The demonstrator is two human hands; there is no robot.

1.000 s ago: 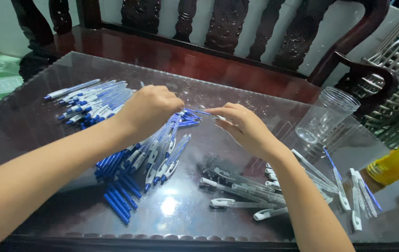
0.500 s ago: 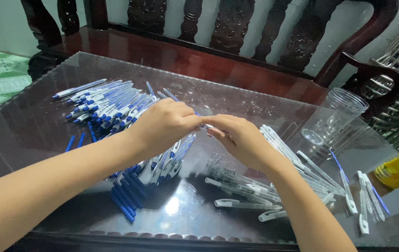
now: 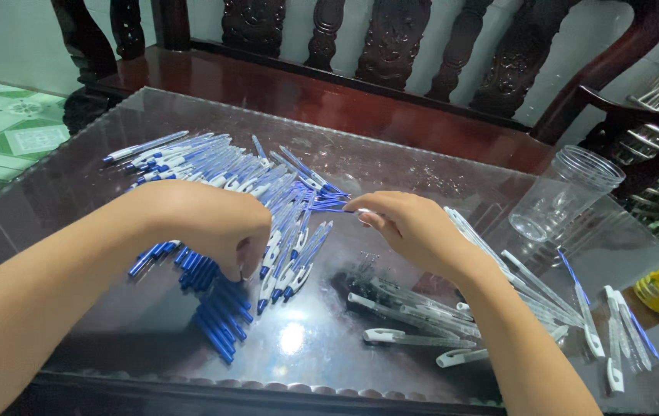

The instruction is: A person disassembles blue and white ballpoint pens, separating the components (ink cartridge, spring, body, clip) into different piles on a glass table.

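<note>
Nearest, at six o'clock, clear pen barrels with white clips (image 3: 414,308) lie loose on the glass table (image 3: 60,192), apart from the rest, probably sorted out. At nine o'clock the left hand (image 3: 210,227) curls down, fingertips touching the heap of blue-and-white pens (image 3: 283,223); whether it pinches one I cannot tell. The right hand (image 3: 410,227), at centre, pinches a thin blue piece, perhaps a refill. At two o'clock stands a clear plastic jar (image 3: 564,192).
</note>
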